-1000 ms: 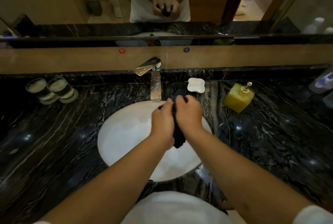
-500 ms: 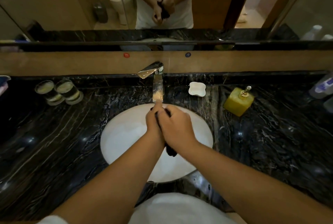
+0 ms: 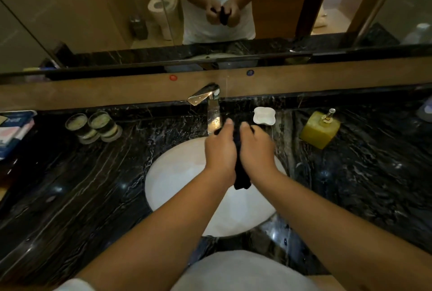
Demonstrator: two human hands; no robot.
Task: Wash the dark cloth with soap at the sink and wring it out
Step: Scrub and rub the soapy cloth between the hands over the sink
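2 hands, the left hand (image 3: 219, 150) and right hand (image 3: 256, 150), are clenched together on the dark cloth (image 3: 240, 177) above the white sink (image 3: 177, 180), its lower end hanging free between the wrists. No water shows at the faucet (image 3: 211, 109) and no lather is visible, so this looks like the wringing stage, not yet finished.

Dark cloth (image 3: 240, 173) between hands (image 3: 238, 150)
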